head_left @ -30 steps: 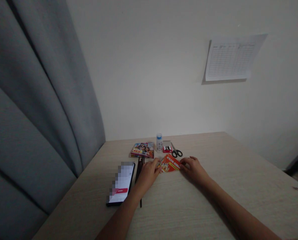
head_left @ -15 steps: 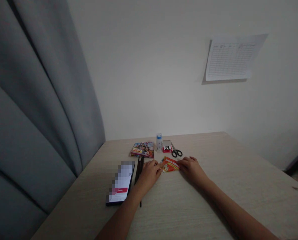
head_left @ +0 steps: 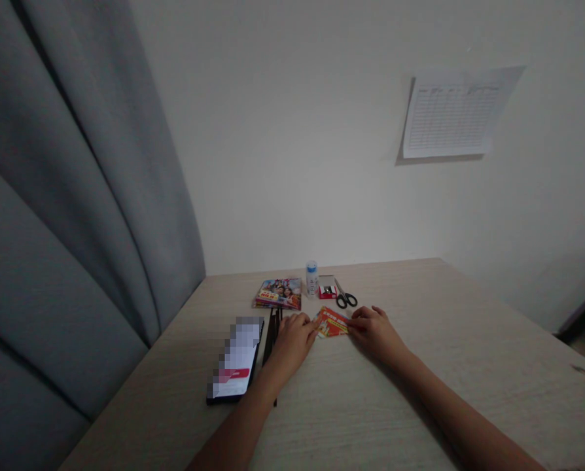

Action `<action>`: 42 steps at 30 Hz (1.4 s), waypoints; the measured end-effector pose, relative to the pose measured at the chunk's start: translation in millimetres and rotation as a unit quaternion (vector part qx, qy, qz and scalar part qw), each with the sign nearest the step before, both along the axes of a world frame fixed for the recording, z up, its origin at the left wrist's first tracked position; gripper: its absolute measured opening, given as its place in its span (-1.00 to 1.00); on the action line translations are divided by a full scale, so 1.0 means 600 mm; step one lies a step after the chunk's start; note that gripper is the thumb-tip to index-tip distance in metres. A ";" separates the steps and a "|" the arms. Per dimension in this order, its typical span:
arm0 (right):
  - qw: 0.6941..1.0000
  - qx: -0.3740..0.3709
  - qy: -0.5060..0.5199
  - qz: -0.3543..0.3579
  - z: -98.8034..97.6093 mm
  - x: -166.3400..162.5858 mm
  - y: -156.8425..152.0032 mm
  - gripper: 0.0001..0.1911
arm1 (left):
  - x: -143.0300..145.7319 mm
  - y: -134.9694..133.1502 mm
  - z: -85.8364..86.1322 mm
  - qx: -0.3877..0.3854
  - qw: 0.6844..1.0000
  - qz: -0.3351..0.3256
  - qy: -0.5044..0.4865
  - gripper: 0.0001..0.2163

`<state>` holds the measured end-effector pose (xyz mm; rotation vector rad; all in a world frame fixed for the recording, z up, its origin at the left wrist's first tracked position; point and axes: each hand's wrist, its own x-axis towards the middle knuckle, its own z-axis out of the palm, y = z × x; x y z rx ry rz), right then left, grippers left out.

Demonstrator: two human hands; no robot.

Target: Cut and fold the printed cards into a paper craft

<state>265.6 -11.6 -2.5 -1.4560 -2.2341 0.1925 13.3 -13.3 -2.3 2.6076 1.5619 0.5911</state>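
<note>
A small red-and-orange printed piece of paper (head_left: 334,323) lies low over the table between my two hands. The fingers of my left hand (head_left: 296,335) are closed on its left edge. At its right edge, my right hand (head_left: 372,328) pinches the paper between thumb and fingers. Several thin dark sticks (head_left: 271,333) lie just left of my left hand, partly hidden under that forearm. Beyond the paper rests a pair of scissors (head_left: 346,299) with black handles.
A phone (head_left: 238,360) lies left of the sticks. Along the back stand a stack of printed leaflets (head_left: 279,294), a clear bottle with a blue top (head_left: 311,280) and a small red-and-white box (head_left: 327,290). A printed sheet (head_left: 452,118) hangs on the wall; a grey curtain (head_left: 91,163) borders the left.
My right hand has shifted very slightly left along with the paper's right edge. Both hands keep their hold, and the other things stay where they were.
</note>
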 end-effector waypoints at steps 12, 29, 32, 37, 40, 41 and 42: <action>1.000 -0.005 -0.020 -0.004 -0.003 -0.003 0.007 -0.74 | 0.003 0.009 -0.007 0.019 1.000 0.008 0.002 -0.77; 0.999 0.011 -0.046 -0.015 -0.003 -0.011 -0.004 -0.73 | 0.009 -0.004 0.008 0.013 1.000 0.018 0.003 -0.70; 0.999 0.009 -0.047 -0.016 -0.003 -0.012 -0.003 -0.72 | 0.009 -0.005 0.008 0.010 1.000 0.022 0.001 -0.69; 0.998 0.005 -0.055 -0.030 -0.003 -0.013 -0.004 -0.72 | 0.010 -0.005 0.010 0.001 1.000 0.026 -0.006 -0.70; 0.998 0.005 -0.051 -0.024 0.000 -0.013 -0.006 -0.73 | 0.010 -0.004 0.010 -0.002 1.000 0.023 -0.010 -0.72; 0.999 0.005 -0.049 -0.020 0.002 -0.013 -0.008 -0.74 | 0.009 -0.004 0.009 -0.001 1.000 0.019 -0.014 -0.73; 0.999 0.004 -0.048 -0.016 0.004 -0.012 -0.009 -0.75 | 0.009 -0.003 0.009 0.002 1.000 0.014 -0.019 -0.74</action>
